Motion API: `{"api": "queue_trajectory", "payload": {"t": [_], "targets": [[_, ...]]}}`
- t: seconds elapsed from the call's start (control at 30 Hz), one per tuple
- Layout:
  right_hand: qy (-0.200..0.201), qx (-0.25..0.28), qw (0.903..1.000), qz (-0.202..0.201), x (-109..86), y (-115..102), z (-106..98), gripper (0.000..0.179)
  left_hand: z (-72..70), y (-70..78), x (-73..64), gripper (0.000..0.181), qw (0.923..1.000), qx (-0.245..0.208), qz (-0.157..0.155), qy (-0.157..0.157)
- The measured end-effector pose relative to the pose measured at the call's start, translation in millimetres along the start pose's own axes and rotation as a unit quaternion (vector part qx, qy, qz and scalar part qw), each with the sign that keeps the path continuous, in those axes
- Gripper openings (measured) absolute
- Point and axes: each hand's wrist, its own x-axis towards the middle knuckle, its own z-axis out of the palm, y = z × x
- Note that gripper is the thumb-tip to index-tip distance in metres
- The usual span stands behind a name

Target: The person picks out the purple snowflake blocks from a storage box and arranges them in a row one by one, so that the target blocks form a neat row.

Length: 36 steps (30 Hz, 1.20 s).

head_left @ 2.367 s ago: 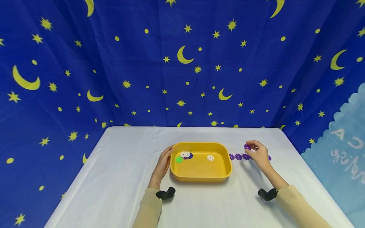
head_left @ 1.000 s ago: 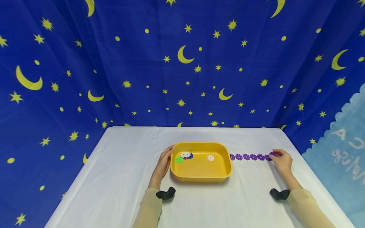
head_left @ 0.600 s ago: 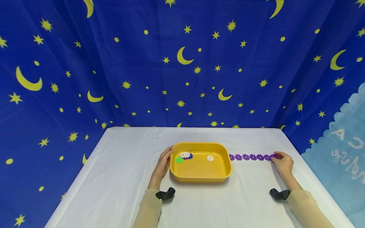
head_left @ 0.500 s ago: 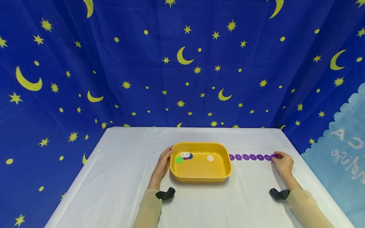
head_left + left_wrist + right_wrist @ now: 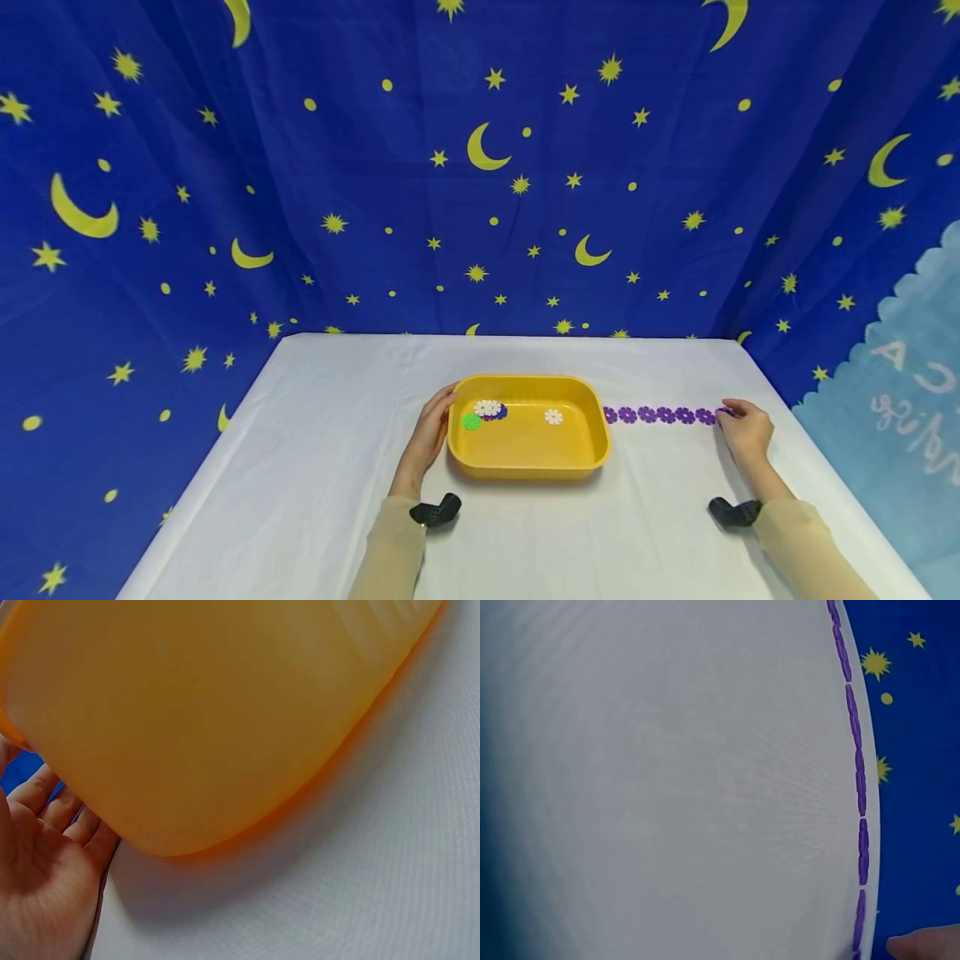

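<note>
A row of several purple flower-shaped plastic discs [image 5: 666, 415] lies on the white table, running right from the yellow tray. My right hand [image 5: 746, 433] is at the row's right end, thumb and fingertips pinching the last purple disc [image 5: 723, 412], which they mostly cover. In the right wrist view the row [image 5: 861, 780] shows edge-on, with a fingertip [image 5: 922, 943] near its lower end. My left hand [image 5: 427, 432] rests along the left side of the yellow tray [image 5: 528, 468]; in the left wrist view its extended fingers [image 5: 56, 810] lie against the outer wall.
Inside the tray lie a green disc [image 5: 471, 422], overlapping white discs [image 5: 487, 407] over a dark blue one [image 5: 502, 412], and a lone white disc [image 5: 553, 417]. A blue curtain [image 5: 480, 208] with moons and stars stands behind the table [image 5: 525, 542].
My right hand has carried a purple disc from above the row down to its right end, then shifted slightly right and lower there. My left hand and the tray have stayed put.
</note>
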Motion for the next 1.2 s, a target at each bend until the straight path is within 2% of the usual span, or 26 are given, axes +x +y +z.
{"api": "queue_trajectory", "payload": {"t": [0.13, 0.23, 0.37, 0.57, 0.73, 1.2], "targets": [[0.023, 0.032, 0.9992, -0.001, -1.8, -11.2, -1.3, 0.028, -3.8, -13.6, 8.9, 0.046, 0.9998, -0.005, 0.006, 0.017], [0.031, 0.082, 0.9959, -0.025, -4.1, -24.3, -0.5, 0.025, -3.5, -12.5, 8.3, 0.046, 0.9998, -0.002, 0.005, 0.02], [0.002, 0.141, 0.9888, -0.05, -12.5, -48.6, 3.6, 0.025, -3.6, -11.9, 8.0, 0.046, 0.9998, 0.001, 0.005, 0.018], [-0.047, 0.169, 0.9815, -0.077, -27.7, -84.9, 17.7, 0.025, -5.2, -13.1, 8.3, 0.047, 0.9999, 0.0, 0.005, 0.016], [-0.071, 0.181, 0.9765, -0.093, -39.9, -107.0, 29.2, 0.024, -5.7, -13.6, 8.3, 0.046, 1.0, -0.004, 0.004, 0.008], [-0.146, 0.201, 0.9604, -0.126, -68.2, -145.5, 61.5, 0.024, -6.8, -12.3, 8.6, 0.046, 0.9999, -0.007, 0.005, 0.008]]}}
